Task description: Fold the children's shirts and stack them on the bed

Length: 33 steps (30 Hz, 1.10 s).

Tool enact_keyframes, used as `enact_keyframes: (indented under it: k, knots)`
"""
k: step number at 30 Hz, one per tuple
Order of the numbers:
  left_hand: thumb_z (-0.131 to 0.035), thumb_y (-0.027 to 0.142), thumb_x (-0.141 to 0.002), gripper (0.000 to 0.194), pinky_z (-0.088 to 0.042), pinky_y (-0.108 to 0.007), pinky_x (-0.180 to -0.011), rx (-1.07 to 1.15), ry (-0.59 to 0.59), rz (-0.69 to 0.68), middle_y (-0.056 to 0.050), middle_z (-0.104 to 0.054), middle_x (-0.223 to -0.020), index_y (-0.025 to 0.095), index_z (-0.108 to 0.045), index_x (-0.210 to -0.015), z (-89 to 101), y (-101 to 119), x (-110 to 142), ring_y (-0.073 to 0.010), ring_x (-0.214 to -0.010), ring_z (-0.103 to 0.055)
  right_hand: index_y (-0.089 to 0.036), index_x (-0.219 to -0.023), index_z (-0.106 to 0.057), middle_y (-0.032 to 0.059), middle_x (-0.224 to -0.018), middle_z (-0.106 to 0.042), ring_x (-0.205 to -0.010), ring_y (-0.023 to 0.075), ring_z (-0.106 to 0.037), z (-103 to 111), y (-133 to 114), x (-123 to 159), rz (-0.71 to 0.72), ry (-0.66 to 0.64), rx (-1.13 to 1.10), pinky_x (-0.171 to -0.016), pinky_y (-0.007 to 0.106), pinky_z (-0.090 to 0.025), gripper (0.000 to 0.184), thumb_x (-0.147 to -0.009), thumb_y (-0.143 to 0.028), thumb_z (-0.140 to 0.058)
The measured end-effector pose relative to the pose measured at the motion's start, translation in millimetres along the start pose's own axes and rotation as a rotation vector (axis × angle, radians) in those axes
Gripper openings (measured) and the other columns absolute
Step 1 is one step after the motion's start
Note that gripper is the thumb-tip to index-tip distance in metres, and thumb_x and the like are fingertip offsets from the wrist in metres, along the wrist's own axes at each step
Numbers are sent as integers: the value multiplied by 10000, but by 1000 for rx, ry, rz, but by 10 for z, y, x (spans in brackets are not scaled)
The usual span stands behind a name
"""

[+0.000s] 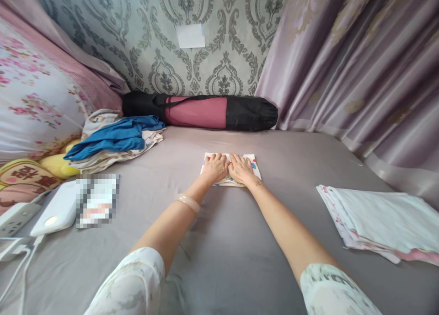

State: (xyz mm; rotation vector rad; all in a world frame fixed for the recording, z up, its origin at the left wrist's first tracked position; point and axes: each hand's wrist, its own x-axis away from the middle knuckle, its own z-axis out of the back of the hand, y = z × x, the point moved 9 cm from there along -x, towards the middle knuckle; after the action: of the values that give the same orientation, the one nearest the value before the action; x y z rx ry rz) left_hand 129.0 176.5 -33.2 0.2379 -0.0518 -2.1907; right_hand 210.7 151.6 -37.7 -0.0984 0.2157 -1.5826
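Note:
A small folded cloth [232, 183], white with coloured spots, lies flat on the grey bed sheet [236, 242] in front of me. My left hand [216, 167] rests flat on its left half, fingers stretched forward. On the right half presses my right hand [241, 169], also flat with its fingers apart. The two hands nearly meet in the middle and cover most of the cloth. What kind of item the folded cloth is, I cannot make out.
A pile of clothes [116, 139] with a blue piece on top lies at left. Behind is a pink-and-black rolled mat bag [197, 111]. Folded cloths [387, 221] lie at right. A power bank [60, 207] and a power strip [17, 216] with cables are at left.

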Motion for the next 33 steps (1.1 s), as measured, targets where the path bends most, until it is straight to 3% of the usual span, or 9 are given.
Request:
enact_keyframes:
  k: [5,11,17,26,29,33]
  knots:
    - [-233,394,-991,500,-237,-551,-1104,3,22,45,-163,-446,-1434,153,-425,-1385,-62,-35,-12,-323,-1317,-381,-148,-1484,-329,95,-1550,-324,-1421,234,-251,-44,21,9,-23,27,15,-1159,480,-119,548,-970,-302,-214]
    - [-198,497,-969,671,-176,-551,-1136,11,-22,195,-231,-303,-1526,58,-326,-1459,-168,-189,-15,-372,-1421,-241,29,-1459,-314,232,-1547,-255,-1440,331,-175,-36,236,31,-268,107,23,-1151,519,-93,682,-962,-435,-258]
    - [-185,582,-932,790,-183,-573,-1129,36,-18,320,-268,-269,-1529,5,-296,-1461,-181,-284,9,-385,-1436,-201,89,-1447,-293,289,-1526,-252,-1425,389,-184,-42,390,58,-437,146,1,-1130,548,-135,771,-942,-493,-276]
    - [-179,596,-932,812,-186,-624,-1107,59,-108,300,-288,-233,-1532,-5,-267,-1472,-222,-330,-43,-394,-1440,-182,84,-1463,-257,287,-1543,-206,-1438,376,-152,-59,455,35,-467,49,-36,-1134,551,-132,773,-944,-488,-243]
    - [-204,520,-961,689,-133,-606,-1137,52,-81,191,-210,-236,-1560,77,-295,-1481,-86,-260,-68,-343,-1456,-168,-15,-1492,-274,220,-1572,-187,-1457,334,-123,18,421,12,-358,-10,-57,-1141,571,-94,677,-962,-431,-200]
    - [-196,377,-990,556,-81,-520,-1182,32,-11,-89,-95,-256,-1577,166,-287,-1497,11,1,-47,-247,-1468,-164,-156,-1519,-265,70,-1608,-143,-1477,228,-68,70,122,-1,60,-25,-3,-1175,503,-35,584,-959,-316,-227]
